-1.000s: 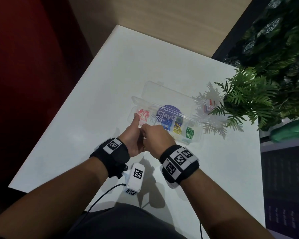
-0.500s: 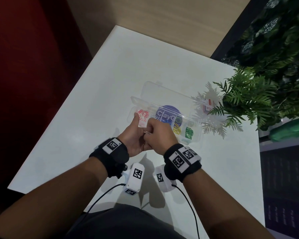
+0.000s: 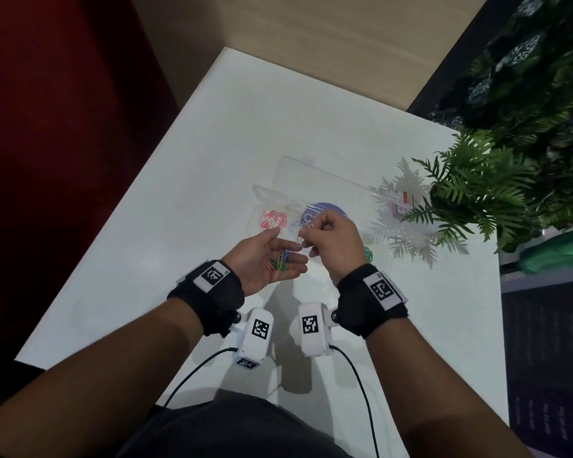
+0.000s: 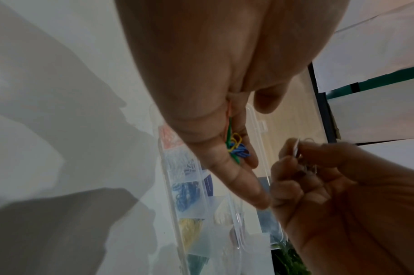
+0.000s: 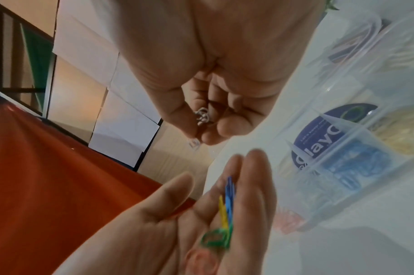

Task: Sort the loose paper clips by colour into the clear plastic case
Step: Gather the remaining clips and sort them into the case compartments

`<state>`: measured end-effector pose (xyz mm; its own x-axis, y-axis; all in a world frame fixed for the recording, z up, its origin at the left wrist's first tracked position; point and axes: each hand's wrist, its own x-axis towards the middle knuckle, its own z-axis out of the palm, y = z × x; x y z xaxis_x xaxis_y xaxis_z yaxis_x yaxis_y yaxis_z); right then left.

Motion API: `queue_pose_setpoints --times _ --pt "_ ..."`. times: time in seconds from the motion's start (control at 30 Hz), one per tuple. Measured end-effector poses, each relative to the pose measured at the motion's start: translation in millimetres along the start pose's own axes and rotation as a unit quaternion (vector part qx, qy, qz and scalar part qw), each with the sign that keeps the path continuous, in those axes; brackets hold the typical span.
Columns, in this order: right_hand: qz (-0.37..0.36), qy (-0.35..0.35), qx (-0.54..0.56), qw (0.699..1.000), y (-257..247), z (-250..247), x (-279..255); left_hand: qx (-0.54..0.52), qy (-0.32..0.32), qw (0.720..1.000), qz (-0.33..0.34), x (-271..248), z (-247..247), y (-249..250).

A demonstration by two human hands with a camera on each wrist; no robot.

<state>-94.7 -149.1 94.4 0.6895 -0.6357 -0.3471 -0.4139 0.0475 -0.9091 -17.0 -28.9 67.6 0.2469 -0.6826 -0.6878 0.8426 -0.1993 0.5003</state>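
Risk: silver clips pinched in right hand may miss the case, while flat left hand spills its coloured clips.

The room is looking dim, and the white table is reflecting the brightest, slightly bluish light. Both arms are throwing soft grey shadows toward 6 o'clock, and the fern is casting a feathery shadow toward 7 o'clock. The head view is bending lines at its edges. In both wrist views, the nearest skin is blurring, and the clear plastic case is showing small glare spots.
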Motion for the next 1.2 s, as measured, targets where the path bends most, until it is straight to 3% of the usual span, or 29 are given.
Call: queue_pose_setpoints --times 0.23,0.5,0.67,0.8,0.87,1.07,1.2 --pt "0.047 0.054 -0.134 0.988 4.0 6.0 51.7 -0.037 0.043 0.998 0.014 -0.1 -19.7 3.7" --pt "0.075 0.016 -0.288 0.954 22.1 12.9 81.3 -0.071 0.030 0.997 0.022 1.2 -25.2 10.0" --pt "0.015 0.043 -0.260 0.965 13.1 1.6 61.3 -0.089 0.022 0.995 0.029 3.7 -20.3 9.8" --pt "-0.081 -0.061 -0.270 0.957 -5.5 2.6 16.3 -0.093 0.004 0.995 0.023 6.9 -12.2 9.2" --pt "-0.105 -0.111 -0.318 0.936 -8.7 4.9 -0.4 -0.095 -0.007 0.995 0.026 7.4 -8.3 8.1" --pt "-0.107 -0.103 -0.381 0.912 1.1 7.7 -18.7 -0.100 -0.033 0.994 0.026 1.2 1.0 5.1" --pt "-0.089 -0.084 -0.366 0.923 4.8 10.3 -24.5 -0.097 -0.028 0.994 0.027 -1.3 5.6 0.7"
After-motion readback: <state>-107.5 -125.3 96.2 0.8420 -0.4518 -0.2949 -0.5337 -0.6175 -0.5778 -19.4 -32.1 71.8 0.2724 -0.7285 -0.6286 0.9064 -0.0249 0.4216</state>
